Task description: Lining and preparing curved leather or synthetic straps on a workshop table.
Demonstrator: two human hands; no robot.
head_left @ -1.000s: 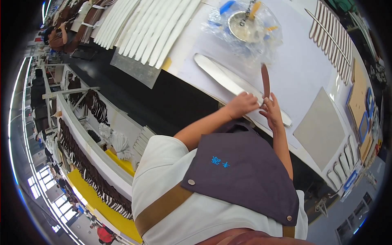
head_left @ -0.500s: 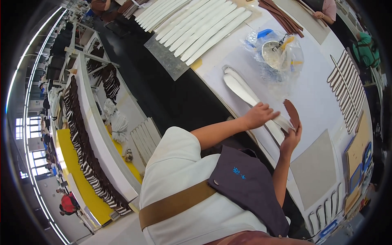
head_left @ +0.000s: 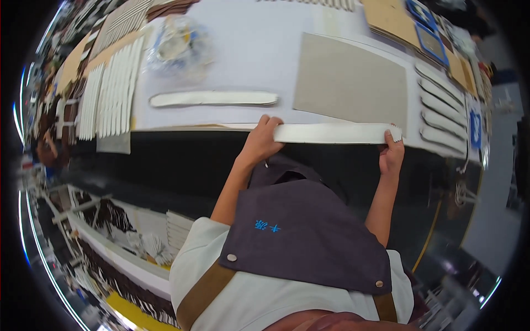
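Observation:
A long white strip (head_left: pixel 334 133) with thin dark edges stretches level between my two hands, along the table's near edge. My left hand (head_left: pixel 264 137) is closed on its left end. At the other end, which looks notched, my right hand (head_left: pixel 391 153) grips with the thumb on top. Another white strip (head_left: pixel 214 99), rounded at its left end, lies on the table beyond my left hand. Behind the held strip is a flat grey sheet (head_left: pixel 350 77) on the white tabletop (head_left: pixel 248 60).
A clear plastic bag (head_left: pixel 179 48) with a round container lies at the far left. Rows of white strips (head_left: pixel 118 91) cover the table's left end. Several curved white strips (head_left: pixel 441 116) lie at the right, near brown boards (head_left: pixel 392 22). Behind me on the left stands a rack (head_left: pixel 118 259).
My view has turned to the right. The right hand earlier held up a bent brown strip end; now both hands hold a strip stretched flat, white side up, nearer to me.

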